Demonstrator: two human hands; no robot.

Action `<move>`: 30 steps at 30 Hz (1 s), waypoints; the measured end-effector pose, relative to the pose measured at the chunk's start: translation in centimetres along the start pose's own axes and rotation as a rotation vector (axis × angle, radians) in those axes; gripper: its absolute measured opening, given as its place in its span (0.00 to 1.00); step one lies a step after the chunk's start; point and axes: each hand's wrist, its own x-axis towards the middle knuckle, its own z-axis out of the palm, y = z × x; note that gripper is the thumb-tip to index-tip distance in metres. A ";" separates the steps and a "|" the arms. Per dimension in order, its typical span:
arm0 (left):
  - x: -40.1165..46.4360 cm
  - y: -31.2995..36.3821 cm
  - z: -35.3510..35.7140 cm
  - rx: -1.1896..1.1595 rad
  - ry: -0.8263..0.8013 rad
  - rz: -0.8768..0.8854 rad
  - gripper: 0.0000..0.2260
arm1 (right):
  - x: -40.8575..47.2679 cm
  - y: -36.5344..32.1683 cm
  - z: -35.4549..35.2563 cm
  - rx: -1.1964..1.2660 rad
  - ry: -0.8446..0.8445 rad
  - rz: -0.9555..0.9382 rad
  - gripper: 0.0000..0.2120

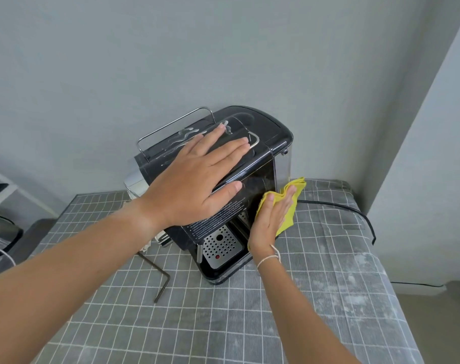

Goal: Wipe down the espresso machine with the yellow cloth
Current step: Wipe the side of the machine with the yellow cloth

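A: So where does the left hand point(194, 185) sit?

B: Flat on top of the espresso machine point(255, 166), fingers straight and spread across the black lid, thumb lying along the upper front edge. It grips nothing; it only presses down. Just beyond its fingertips a chrome rail point(176, 127) runs round the top of the machine.

A: And the right hand point(272, 222)?

B: It presses the yellow cloth point(289, 203) against the machine's right side, fingers straight and close together, palm turned toward the panel. The cloth lies between palm and machine, and its bunched edge sticks out past the fingertips and below the palm. A thin white string point(269, 257) circles that wrist.

A: What lies near the two hands?

B: Below the left palm, the machine's front shows white printed text, and lower still the perforated drip tray point(221, 245), just left of the right wrist. The machine stands on a grey checked tablecloth point(328, 298). A black power cord point(350, 210) trails away past the cloth, and a bent dark metal rod point(160, 285) lies on the tablecloth under the left forearm
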 end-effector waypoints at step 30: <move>0.3 0.1 0.0 -0.161 -0.043 -0.032 0.26 | -2.0 -1.9 1.2 -0.171 -0.148 -0.477 0.25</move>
